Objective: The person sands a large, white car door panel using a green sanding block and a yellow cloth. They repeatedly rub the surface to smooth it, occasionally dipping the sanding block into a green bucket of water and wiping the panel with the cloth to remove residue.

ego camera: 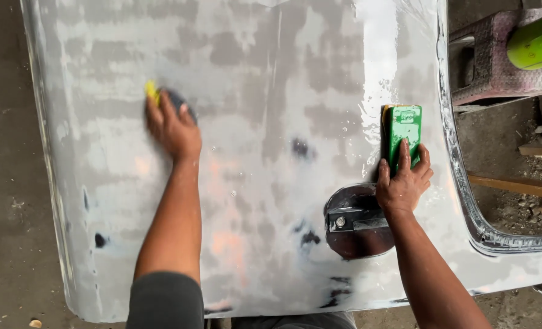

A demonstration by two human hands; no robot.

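Big grey car panel (271,73) looks wet and patchy. Left hand (172,127) presses a yellow sponge (153,91) on it, right hand (403,183) clamps a green sanding block (406,125) beside the round fuel-flap hole (356,222).

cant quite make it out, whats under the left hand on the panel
A yellow and dark sponge shows past the left hand, pressed on the wet grey panel. The hand covers most of it.

I see open wet panel (265,122) between my two hands, nothing standing on it. By my right hand (403,183) the round recessed opening (357,222) breaks the surface. Further right, the panel's edge trim (466,201), a block (496,55) and a green can (536,42) crowd the way.
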